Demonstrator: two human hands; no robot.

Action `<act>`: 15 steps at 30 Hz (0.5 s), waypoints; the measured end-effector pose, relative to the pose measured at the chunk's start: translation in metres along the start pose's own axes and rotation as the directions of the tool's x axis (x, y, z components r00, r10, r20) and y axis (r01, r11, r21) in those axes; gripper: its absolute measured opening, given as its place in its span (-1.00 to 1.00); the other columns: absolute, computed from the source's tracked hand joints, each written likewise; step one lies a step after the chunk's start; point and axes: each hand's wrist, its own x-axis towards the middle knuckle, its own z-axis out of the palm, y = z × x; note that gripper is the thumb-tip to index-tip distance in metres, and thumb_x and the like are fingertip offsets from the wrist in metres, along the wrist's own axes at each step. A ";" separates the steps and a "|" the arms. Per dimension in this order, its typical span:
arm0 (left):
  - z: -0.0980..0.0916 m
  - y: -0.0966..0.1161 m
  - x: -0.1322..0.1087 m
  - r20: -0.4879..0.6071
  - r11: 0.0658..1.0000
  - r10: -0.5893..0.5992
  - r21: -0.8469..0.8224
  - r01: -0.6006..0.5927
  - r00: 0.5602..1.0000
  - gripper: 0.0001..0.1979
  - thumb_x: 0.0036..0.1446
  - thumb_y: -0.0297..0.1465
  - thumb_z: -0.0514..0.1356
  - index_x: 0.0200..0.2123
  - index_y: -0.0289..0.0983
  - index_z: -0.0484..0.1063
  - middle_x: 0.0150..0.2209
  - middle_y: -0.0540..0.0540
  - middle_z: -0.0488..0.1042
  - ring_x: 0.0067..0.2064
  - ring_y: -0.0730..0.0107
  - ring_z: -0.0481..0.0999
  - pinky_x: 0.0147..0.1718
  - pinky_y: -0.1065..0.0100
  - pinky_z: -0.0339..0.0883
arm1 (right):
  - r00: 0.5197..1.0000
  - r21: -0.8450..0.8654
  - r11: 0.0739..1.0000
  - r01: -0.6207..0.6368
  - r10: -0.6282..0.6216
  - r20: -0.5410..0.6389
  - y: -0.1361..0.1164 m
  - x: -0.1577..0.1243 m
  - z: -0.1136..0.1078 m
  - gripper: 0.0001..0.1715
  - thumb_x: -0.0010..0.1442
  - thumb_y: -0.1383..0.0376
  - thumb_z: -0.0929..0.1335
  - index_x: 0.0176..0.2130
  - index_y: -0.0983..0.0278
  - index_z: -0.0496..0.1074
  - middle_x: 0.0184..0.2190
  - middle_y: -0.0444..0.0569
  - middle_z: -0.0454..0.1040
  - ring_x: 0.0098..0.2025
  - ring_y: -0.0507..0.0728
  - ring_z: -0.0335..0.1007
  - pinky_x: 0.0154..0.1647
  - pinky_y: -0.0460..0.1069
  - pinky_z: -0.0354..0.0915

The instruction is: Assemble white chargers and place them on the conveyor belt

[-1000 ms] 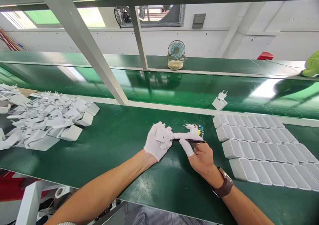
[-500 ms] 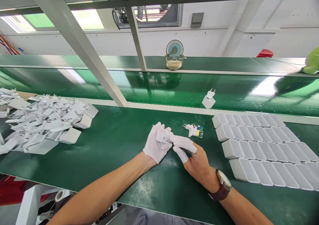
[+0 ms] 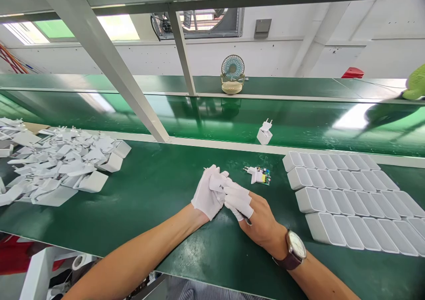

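Observation:
My left hand [image 3: 208, 194], in a white glove, is closed around a white plastic plug piece [image 3: 216, 181] with a plug pin poking out past the fingers. White fingertip covers are on my right hand [image 3: 247, 202], which is closed on a thin dark tool [image 3: 248, 221]; only its rear end shows below the fingers, and its tip is hidden. The fingers of my right hand touch the plug piece in my left palm. Just beyond them, a white plug with a circuit board [image 3: 260, 176] lies on the green bench [image 3: 149, 176].
A heap of white plastic plug parts [image 3: 69, 158] covers the left side. Rows of white open cases [image 3: 345, 198] stand at right. A white charger [image 3: 264, 135] sits on the green conveyor belt [image 3: 206, 123]; a small fan [image 3: 232, 74] stands behind it. A slanting post [image 3: 133, 87] crosses at left.
My right hand has turned and moved slightly left, its fingers now bunched over the plug piece. The charger on the belt has shifted left. My left hand has barely moved.

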 end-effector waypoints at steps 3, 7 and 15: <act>0.000 0.000 -0.002 -0.080 1.000 0.002 0.014 -0.001 0.997 -0.73 0.16 -0.20 0.30 -0.37 -0.26 0.37 -0.44 -0.02 0.46 -0.47 0.38 0.50 -0.54 0.39 0.37 | 0.995 -0.056 0.994 0.095 -0.093 0.037 -0.003 0.005 -0.003 -0.44 0.23 0.59 0.20 0.15 0.30 0.39 0.08 0.14 0.53 0.39 0.28 0.13 0.29 0.29 0.31; -0.002 0.002 -0.001 -0.091 0.999 -0.034 0.007 0.035 0.995 -0.73 0.13 -0.21 0.30 -0.35 -0.30 0.40 -0.49 -0.01 0.44 -0.51 0.42 0.47 -0.54 0.42 0.35 | 0.985 -0.085 0.982 0.170 -0.167 0.040 -0.006 0.009 -0.001 -0.55 0.32 0.54 0.16 0.10 0.35 0.41 0.06 0.19 0.53 0.39 0.32 0.11 0.31 0.37 0.25; -0.007 0.003 0.000 0.005 0.999 -0.045 0.010 0.045 0.999 -0.77 0.15 -0.27 0.29 -0.39 -0.31 0.39 -0.54 0.01 0.41 -0.58 0.50 0.37 -0.62 0.47 0.25 | 0.991 -0.058 0.991 0.121 -0.116 0.073 -0.003 0.007 -0.004 -0.47 0.26 0.57 0.19 0.13 0.29 0.41 0.07 0.14 0.54 0.38 0.28 0.15 0.30 0.32 0.28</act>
